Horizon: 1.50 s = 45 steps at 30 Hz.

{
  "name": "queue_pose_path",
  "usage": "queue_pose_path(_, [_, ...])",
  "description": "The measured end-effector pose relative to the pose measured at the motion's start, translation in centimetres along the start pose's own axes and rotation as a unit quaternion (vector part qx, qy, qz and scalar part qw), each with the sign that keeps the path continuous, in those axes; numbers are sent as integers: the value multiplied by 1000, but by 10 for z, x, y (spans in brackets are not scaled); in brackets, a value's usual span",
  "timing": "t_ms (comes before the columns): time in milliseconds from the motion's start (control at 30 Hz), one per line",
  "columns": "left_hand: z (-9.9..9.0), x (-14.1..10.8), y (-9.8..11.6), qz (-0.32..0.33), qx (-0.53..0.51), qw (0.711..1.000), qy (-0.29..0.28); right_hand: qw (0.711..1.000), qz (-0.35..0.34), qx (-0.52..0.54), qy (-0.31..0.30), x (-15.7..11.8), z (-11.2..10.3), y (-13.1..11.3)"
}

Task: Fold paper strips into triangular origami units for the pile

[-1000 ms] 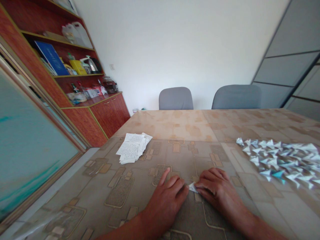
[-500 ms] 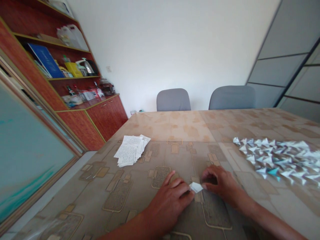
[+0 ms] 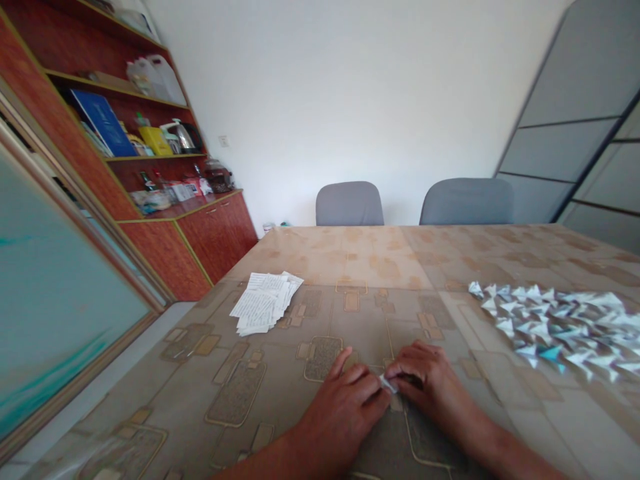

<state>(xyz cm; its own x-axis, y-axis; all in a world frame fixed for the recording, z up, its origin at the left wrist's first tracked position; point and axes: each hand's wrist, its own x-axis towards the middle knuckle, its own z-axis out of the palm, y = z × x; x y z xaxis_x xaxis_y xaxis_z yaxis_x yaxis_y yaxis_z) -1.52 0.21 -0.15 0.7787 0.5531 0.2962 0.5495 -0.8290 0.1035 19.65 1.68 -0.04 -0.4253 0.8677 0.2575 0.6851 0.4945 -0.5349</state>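
Observation:
A small folded piece of white paper [image 3: 387, 384] is held low over the patterned tablecloth, between my two hands. My left hand [image 3: 347, 403] pinches its left side with thumb and forefinger, the other fingers bent and one raised. Closed on its right side are the thumb and fingers of my right hand [image 3: 425, 377], which hide part of the paper. Left of my hands lies a loose stack of printed paper slips [image 3: 265, 303]. Over on the right, several rows of folded paper pieces [image 3: 555, 327] stand on the table, mostly white, one partly turquoise.
The table [image 3: 320, 253] has a patterned cover and reaches towards the wall. Two grey chairs [image 3: 349, 204] stand behind its far edge. On the left are a red-brown shelf cabinet [image 3: 215, 230] with bottles and a kettle, and a sliding glass door [image 3: 60, 293].
My right hand has moved left and its fingers have closed over the right side of the paper. Less of the paper shows now. The left hand keeps its pinch.

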Motion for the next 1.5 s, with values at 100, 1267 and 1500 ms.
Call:
queue_pose_path(100, [0,-1,0,3,2,1000,-7,1000,25,-9,2,1,2,1])
queue_pose_path(1267, [-7,0,2,-17,36,999,29,997,-1,-61,-38,-5,-14,-2])
queue_pose_path(1500, [-11,0,-2,14,63,997,34,998,27,-57,-17,-2,-15,-2])
